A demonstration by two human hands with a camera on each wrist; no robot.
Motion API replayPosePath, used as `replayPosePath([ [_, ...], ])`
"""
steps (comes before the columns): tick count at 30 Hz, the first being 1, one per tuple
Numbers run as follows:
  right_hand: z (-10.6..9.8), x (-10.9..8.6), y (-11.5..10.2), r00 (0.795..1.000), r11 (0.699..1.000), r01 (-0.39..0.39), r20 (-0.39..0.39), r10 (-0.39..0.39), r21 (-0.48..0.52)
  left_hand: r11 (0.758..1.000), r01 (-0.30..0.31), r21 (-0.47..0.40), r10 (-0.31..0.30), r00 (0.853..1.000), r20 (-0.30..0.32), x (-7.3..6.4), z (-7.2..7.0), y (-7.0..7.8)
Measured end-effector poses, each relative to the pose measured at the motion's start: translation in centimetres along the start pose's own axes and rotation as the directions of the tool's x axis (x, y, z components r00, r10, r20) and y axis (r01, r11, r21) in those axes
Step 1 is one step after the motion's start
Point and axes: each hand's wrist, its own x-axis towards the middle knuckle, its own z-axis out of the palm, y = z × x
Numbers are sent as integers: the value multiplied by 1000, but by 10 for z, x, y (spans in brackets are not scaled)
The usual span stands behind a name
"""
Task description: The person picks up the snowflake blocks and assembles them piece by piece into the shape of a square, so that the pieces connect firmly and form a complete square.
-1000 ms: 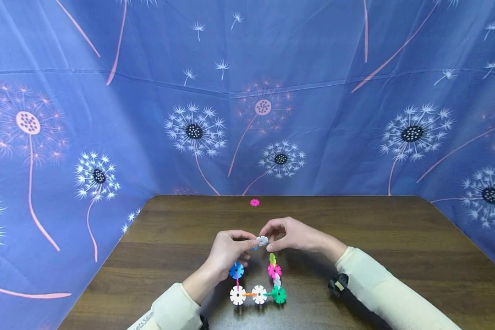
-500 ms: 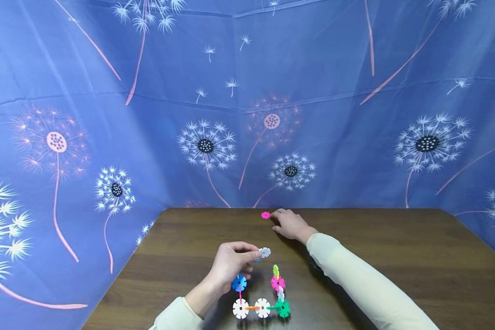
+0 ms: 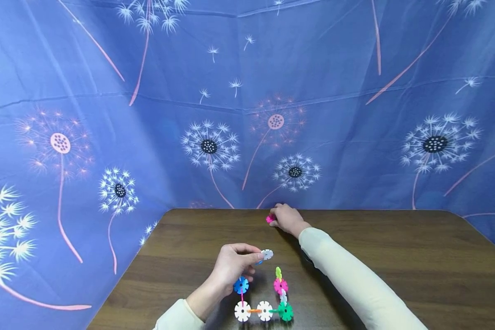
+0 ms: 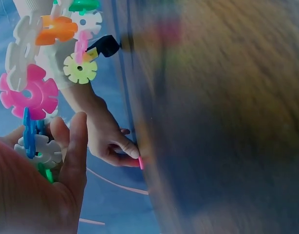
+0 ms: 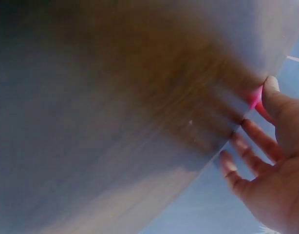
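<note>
My left hand (image 3: 231, 268) pinches a white snowflake disc (image 3: 267, 254) between thumb and fingers, above the table's middle. That disc belongs to a chain of interlocked notched discs. A blue disc (image 3: 241, 285) shows below the hand; at the near side are a white disc (image 3: 242, 311) and a green disc (image 3: 286, 312). The right side rises through a pink disc (image 3: 280, 286) to a yellow-green disc (image 3: 278, 273) at the free end. Near the far edge, my right hand (image 3: 288, 219) pinches a loose bright pink disc (image 3: 269, 219), also visible in the left wrist view (image 4: 141, 163).
The brown wooden table (image 3: 396, 256) ends just beyond the right hand. Behind it hangs a blue cloth (image 3: 338, 114) printed with dandelions. The right sleeve (image 3: 346, 275) stretches across the table, to the right of the chain.
My right hand has left the chain, reached to the far edge and taken hold of the loose pink disc. The left hand keeps holding the chain; the head view has shifted slightly.
</note>
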Motion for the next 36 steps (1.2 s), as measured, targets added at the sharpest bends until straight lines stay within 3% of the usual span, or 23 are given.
replayPosePath([
  [5,-3,-9,0,989,991,133,-62,-132,15,1000,-12,1,12,1000,13,0,3,0],
  [10,-10,-25,-3,959,959,276,-54,-279,-61,1000,-22,-5,22,1000,20,-1,3,0],
  [16,-19,-56,-2,929,929,362,-51,-366,-83,1000,-11,5,11,1000,28,0,3,3],
  [21,-26,-87,4,915,919,391,-87,-394,-57,1000,-22,1,22,999,39,0,6,6],
  [24,-32,-106,7,914,917,399,-82,-397,12,1000,-19,0,19,999,40,1,10,6],
  [31,-50,-143,2,946,911,305,18,-323,278,1000,-7,3,7,998,57,3,16,5],
  [36,-64,-159,-6,959,861,258,-9,-283,439,1000,-11,6,10,998,68,2,20,6],
])
